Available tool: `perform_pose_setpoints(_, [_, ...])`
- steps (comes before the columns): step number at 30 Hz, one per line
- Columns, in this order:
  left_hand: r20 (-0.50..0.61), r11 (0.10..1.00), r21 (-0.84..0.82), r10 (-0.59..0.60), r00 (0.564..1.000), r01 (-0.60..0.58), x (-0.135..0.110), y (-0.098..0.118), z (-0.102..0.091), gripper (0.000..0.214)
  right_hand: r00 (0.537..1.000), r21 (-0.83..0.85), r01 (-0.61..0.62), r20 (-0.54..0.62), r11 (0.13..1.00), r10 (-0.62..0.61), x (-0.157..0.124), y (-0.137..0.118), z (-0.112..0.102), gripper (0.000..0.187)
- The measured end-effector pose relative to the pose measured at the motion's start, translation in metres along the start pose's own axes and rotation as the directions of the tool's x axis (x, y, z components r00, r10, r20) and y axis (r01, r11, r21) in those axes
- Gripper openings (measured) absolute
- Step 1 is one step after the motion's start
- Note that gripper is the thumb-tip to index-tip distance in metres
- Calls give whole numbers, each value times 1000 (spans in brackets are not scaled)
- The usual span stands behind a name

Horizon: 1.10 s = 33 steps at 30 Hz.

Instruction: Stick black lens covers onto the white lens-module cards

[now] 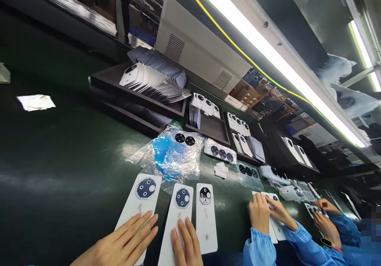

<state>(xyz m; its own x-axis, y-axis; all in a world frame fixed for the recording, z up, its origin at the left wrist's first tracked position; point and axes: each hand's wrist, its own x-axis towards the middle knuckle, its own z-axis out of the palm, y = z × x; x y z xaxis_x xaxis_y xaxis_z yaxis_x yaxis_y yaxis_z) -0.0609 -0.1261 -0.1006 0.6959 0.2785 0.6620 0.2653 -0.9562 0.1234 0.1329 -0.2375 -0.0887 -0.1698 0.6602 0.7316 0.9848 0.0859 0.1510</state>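
Note:
My left hand (122, 238) lies flat, fingers stretched, on a white phone back cover (133, 200) with a round dark-blue camera piece (145, 188) at its top. Fingers of my right hand (187, 242) rest spread on a second white phone back cover (177, 214), which carries an octagonal camera piece (182, 198). Just right of that hand, untouched, is a third white cover (206, 222); its camera piece (205, 194) looks black and shiny. Both hands partly hide the lower ends of the covers under them.
Beyond the covers lies a clear plastic bag (190, 160) with blue film (162, 155) and black discs. Dark trays (137, 93) of stacked covers line the back. A white scrap (220, 170) lies nearby. Co-workers' hands (258, 210) in blue sleeves work at right.

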Motion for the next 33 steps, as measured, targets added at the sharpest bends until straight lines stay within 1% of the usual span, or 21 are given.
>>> perform_pose_setpoints(1, [18, 999, 4, 36, 999, -36, 3, 0, 0, 37, 999, -2, -17, -49, 1000, 16, -4, 0, 5, 35])
perform_pose_setpoints(2, [37, 997, 4, 74, 997, -75, 5, -1, -2, 37, 997, -7, -32, -74, 999, 31, -7, 0, 8, 39])
perform_pose_setpoints(3, [52, 994, -5, 109, 993, -109, 9, -4, -5, 39, 997, -13, -39, -70, 999, 38, -7, 1, 11, 38])
perform_pose_setpoints(5, [44, 990, -41, 134, 990, -132, 21, -12, -16, 42, 1000, -13, -8, 2, 1000, 8, 0, 4, 12, 32])
perform_pose_setpoints(6, [27, 992, -57, 119, 993, -117, 30, -18, -23, 40, 999, 10, 38, 29, 999, -38, 8, 5, 13, 30])
perform_pose_setpoints(7, [1, 995, -62, 77, 997, -76, 38, -24, -30, 37, 997, 50, 77, 15, 996, -78, 18, 6, 13, 32])
perform_pose_setpoints(8, [-27, 998, -54, 26, 999, -28, 47, -30, -37, 35, 994, 103, 109, -21, 989, -108, 31, 6, 14, 38])
perform_pose_setpoints(9, [-13, 999, -32, -14, 1000, 14, 56, -36, -43, 36, 988, 164, 152, -61, 975, -144, 44, 5, 16, 45])
perform_pose_setpoints(10, [1, 999, -3, -47, 999, 47, 63, -40, -47, 36, 981, 219, 193, -81, 957, -179, 58, 3, 18, 49])
perform_pose_setpoints(12, [28, 994, 55, -99, 995, 97, 72, -47, -50, 38, 960, 303, 281, -78, 911, -270, 80, -4, 25, 45])
perform_pose_setpoints(14, [19, 987, 88, -140, 990, 137, 75, -50, -48, 39, 947, 344, 320, -79, 883, -312, 91, -10, 32, 42])
perform_pose_setpoints(17, [60, 985, 112, -140, 988, 133, 71, -51, -42, 41, 958, 370, 287, -103, 884, -268, 89, -16, 41, 46])
perform_pose_setpoints(19, [110, 987, 129, -114, 987, 100, 69, -51, -40, 41, 964, 384, 264, -85, 885, -251, 83, -16, 45, 49])
perform_pose_setpoints(23, [144, 986, 148, -96, 985, 74, 69, -54, -40, 43, 971, 403, 235, -53, 884, -234, 75, -14, 49, 49])
perform_pose_setpoints(27, [141, 981, 187, -85, 986, 58, 74, -53, -41, 42, 973, 413, 222, -33, 884, -229, 71, -14, 51, 50])
perform_pose_setpoints(29, [108, 974, 220, -77, 991, 52, 78, -50, -42, 42, 970, 417, 227, -18, 880, -242, 72, -14, 51, 49])
perform_pose_setpoints(31, [64, 969, 239, -77, 995, 59, 80, -48, -42, 43, 973, 421, 218, -25, 880, -229, 74, -14, 51, 48])
perform_pose_setpoints(33, [65, 979, 184, -101, 993, 87, 81, -50, -42, 41, 978, 422, 202, -42, 884, -204, 78, -14, 50, 48])
